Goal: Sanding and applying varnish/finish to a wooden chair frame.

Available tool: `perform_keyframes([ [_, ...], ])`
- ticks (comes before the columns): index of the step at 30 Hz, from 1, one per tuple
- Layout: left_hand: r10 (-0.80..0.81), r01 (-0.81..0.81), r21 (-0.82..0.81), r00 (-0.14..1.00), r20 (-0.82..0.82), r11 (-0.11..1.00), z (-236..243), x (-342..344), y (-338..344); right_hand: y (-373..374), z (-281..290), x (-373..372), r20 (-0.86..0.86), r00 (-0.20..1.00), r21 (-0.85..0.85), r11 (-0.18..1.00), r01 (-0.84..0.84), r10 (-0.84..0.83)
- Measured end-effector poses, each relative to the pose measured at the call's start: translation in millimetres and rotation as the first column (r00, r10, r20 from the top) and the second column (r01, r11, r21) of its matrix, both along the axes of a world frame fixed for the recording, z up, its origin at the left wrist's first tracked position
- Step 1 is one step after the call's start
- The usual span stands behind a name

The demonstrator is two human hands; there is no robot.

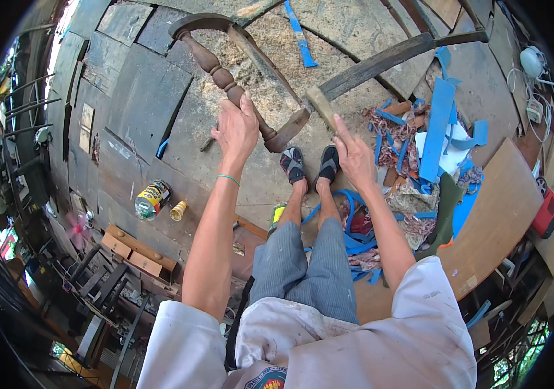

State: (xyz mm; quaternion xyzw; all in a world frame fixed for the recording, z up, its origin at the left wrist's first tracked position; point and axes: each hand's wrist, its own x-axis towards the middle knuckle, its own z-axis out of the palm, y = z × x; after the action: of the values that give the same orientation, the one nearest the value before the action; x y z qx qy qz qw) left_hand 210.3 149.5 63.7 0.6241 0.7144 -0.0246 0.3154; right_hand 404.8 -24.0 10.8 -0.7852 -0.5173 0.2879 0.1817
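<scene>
A dark wooden chair frame (369,65) lies ahead of my feet, with a curved rail and a turned spindle (223,79). At the spindle's lower part, my left hand (235,129) is closed against the wood, with the far fingers partly hidden. A small dark bit shows beside those fingers; its kind is unclear. My right hand (356,159) has its index finger extended along the near end of a pale wooden piece (321,109), the other fingers curled. That piece meets the frame's long rail; whether it is joined or loose, I cannot tell.
Blue strips (437,129) and shredded scraps are heaped at the right, by a curved brown board (500,214). A jar (152,198) and a yellow cup (178,210) stand at the left. Sawdust covers the floor ahead. A red case (548,214) sits far right.
</scene>
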Motion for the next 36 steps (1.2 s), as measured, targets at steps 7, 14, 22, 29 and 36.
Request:
perform_keyframes([
  [7,-0.015,0.015,0.053,1.000,0.015,0.998,-1,9,1,48,-32,18,0.060,0.998,0.151,0.988,-0.011,0.001],
  [14,0.009,-0.012,0.067,0.999,0.041,0.998,-5,17,0,35,-40,13,0.057,0.994,0.074,0.992,-0.101,0.096],
  [22,-0.034,0.036,0.042,0.999,-0.039,0.999,-3,3,1,3,-57,51,0.133,0.986,-0.051,0.994,-0.094,0.100],
  [29,-0.032,0.031,0.053,0.999,0.025,0.998,-7,10,3,36,-61,69,0.192,0.918,0.321,0.906,0.275,-0.347],
  [36,-0.053,0.051,0.090,0.998,0.019,0.995,-9,-4,4,43,-58,114,0.284,0.949,0.019,0.988,-0.150,0.139],
])
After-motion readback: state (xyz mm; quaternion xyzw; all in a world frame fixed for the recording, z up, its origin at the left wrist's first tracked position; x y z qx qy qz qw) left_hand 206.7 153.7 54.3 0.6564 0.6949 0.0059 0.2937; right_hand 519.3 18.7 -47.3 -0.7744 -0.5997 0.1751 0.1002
